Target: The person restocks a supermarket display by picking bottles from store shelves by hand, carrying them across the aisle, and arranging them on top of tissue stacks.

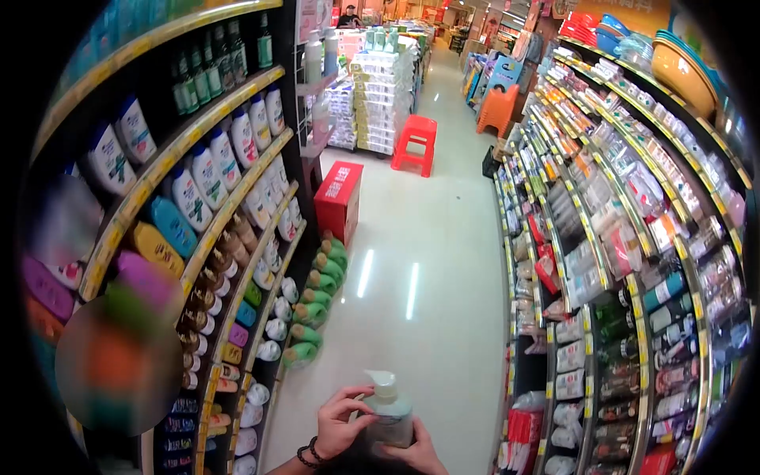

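Observation:
A pump bottle (pixel 391 423) with a white pump head and a pale, see-through body stands upright at the bottom centre. My right hand (pixel 419 453) grips its lower right side, with the thumb across the front. My left hand (pixel 342 421), wearing a dark bead bracelet (pixel 310 451), is at the bottle's upper left. Its fingers are curled, and the thumb and fingertips rest against the shoulder just below the pump head. The bottle's base and part of the right fingers are hidden or cut off by the lower edge.
Shelves of shampoo bottles (pixel 190 198) line the left; green slippers (pixel 314 297) hang at their aisle edge. Packed shelves (pixel 617 261) run along the right. Ahead are a red box (pixel 339 198), a red stool (pixel 415 146) and stacked packs (pixel 372 103). A person (pixel 349 16) is far back.

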The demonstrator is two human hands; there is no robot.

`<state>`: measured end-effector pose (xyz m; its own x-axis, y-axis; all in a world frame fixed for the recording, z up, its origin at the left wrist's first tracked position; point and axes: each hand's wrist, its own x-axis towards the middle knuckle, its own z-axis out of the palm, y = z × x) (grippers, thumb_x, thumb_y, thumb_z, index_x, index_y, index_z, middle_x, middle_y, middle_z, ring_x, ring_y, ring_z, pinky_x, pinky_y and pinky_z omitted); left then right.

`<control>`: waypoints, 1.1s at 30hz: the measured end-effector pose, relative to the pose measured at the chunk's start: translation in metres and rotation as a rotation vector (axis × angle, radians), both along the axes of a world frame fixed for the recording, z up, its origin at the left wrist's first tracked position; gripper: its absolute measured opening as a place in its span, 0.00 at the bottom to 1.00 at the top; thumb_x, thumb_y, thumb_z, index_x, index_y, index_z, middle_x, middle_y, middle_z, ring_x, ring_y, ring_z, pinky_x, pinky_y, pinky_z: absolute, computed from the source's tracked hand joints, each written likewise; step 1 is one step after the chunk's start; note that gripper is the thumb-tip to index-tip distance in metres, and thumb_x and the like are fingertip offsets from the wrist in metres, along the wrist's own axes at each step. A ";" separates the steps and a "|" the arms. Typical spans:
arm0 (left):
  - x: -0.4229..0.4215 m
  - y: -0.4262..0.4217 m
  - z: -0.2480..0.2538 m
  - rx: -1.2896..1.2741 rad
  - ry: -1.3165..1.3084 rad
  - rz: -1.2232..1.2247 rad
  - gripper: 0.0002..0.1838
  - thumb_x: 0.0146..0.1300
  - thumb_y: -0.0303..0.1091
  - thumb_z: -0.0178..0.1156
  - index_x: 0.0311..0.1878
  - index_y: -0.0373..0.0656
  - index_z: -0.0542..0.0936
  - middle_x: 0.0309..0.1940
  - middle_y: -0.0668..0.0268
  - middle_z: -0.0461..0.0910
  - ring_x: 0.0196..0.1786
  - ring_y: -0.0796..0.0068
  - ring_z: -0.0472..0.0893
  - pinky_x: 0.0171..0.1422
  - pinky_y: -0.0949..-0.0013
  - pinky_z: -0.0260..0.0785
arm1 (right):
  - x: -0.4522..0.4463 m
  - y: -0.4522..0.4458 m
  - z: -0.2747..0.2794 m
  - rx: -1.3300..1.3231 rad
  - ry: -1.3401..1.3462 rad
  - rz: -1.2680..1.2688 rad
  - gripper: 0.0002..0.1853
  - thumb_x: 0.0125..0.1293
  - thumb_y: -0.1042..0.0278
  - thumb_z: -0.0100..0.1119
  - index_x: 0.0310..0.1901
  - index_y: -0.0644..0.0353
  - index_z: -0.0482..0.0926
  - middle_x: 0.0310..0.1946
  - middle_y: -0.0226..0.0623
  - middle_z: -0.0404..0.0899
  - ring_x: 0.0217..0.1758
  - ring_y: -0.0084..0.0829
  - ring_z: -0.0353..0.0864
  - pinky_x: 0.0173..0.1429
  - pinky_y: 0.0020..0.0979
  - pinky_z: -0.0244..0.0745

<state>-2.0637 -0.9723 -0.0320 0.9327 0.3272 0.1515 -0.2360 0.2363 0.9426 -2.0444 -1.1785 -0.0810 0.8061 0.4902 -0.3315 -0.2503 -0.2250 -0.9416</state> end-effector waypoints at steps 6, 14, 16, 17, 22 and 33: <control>0.138 -0.009 0.026 0.125 -0.118 -0.070 0.10 0.57 0.15 0.70 0.41 0.35 0.84 0.59 0.54 0.78 0.69 0.53 0.76 0.70 0.56 0.73 | 0.118 -0.001 0.009 0.144 -0.052 -0.177 0.40 0.48 0.63 0.85 0.61 0.64 0.71 0.54 0.42 0.81 0.58 0.35 0.81 0.63 0.40 0.76; 0.315 -0.041 0.018 0.014 -0.112 -0.078 0.10 0.58 0.13 0.69 0.41 0.34 0.81 0.59 0.53 0.77 0.70 0.54 0.75 0.69 0.58 0.75 | 0.280 -0.013 -0.041 0.191 -0.216 -0.243 0.39 0.47 0.67 0.84 0.60 0.62 0.71 0.52 0.38 0.79 0.57 0.31 0.79 0.63 0.35 0.74; 0.361 -0.049 0.008 0.017 -0.094 -0.072 0.10 0.59 0.13 0.68 0.41 0.34 0.81 0.59 0.53 0.76 0.71 0.54 0.74 0.71 0.57 0.74 | 0.327 -0.018 -0.046 0.275 -0.130 -0.261 0.39 0.48 0.67 0.84 0.60 0.61 0.71 0.52 0.37 0.79 0.57 0.30 0.78 0.63 0.35 0.74; 0.386 -0.052 0.002 0.039 -0.085 -0.066 0.10 0.59 0.13 0.68 0.41 0.34 0.80 0.59 0.54 0.76 0.71 0.55 0.74 0.72 0.57 0.73 | 0.352 -0.019 -0.047 0.319 -0.085 -0.265 0.39 0.48 0.68 0.84 0.60 0.61 0.71 0.52 0.36 0.79 0.57 0.29 0.78 0.63 0.35 0.74; 0.519 -0.073 0.017 -0.053 -0.034 0.015 0.11 0.61 0.13 0.66 0.46 0.33 0.81 0.62 0.53 0.75 0.72 0.55 0.73 0.73 0.57 0.71 | 0.490 -0.025 -0.010 0.354 -0.002 -0.239 0.36 0.49 0.69 0.83 0.58 0.62 0.71 0.52 0.37 0.79 0.56 0.29 0.79 0.62 0.34 0.75; 0.710 -0.047 0.013 0.064 -0.143 0.149 0.11 0.60 0.12 0.66 0.44 0.33 0.81 0.63 0.52 0.76 0.72 0.52 0.72 0.75 0.53 0.67 | 0.710 0.003 -0.006 0.330 -0.103 -0.152 0.36 0.49 0.72 0.83 0.58 0.62 0.71 0.51 0.38 0.80 0.55 0.30 0.80 0.60 0.34 0.76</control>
<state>-1.3541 -1.0192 -0.0192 0.8420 0.4459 0.3038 -0.3966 0.1298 0.9088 -1.3340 -1.1757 -0.0867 0.8986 0.4296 -0.0894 -0.1582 0.1271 -0.9792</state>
